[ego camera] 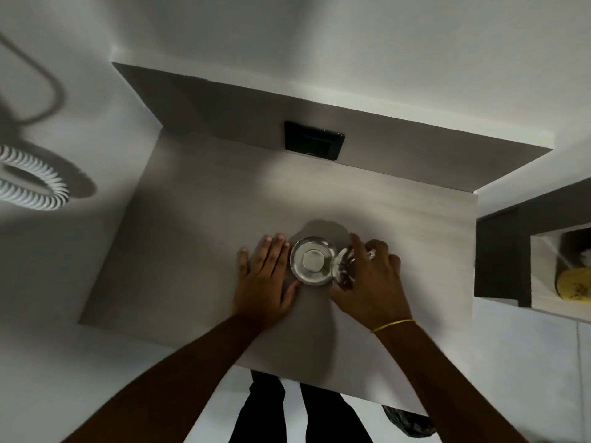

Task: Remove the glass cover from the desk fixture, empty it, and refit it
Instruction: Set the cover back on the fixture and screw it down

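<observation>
A round shiny metal fixture (312, 261) with a pale disc at its centre sits in the grey desk top (198, 238). My left hand (267, 276) lies flat on the desk just left of the fixture, fingers apart, thumb near the fixture's lower rim. My right hand (371, 276) is curled around a clear glass cover (345, 266), which is tilted and held against the fixture's right edge. Most of the glass is hidden under my fingers.
A black switch plate (314, 140) is set in the grey back panel behind the desk. At the right is a dark-framed niche (502, 260) with a yellow object (574, 284) inside. A white ribbed ring (30, 183) hangs at far left. My legs show below the desk's front edge.
</observation>
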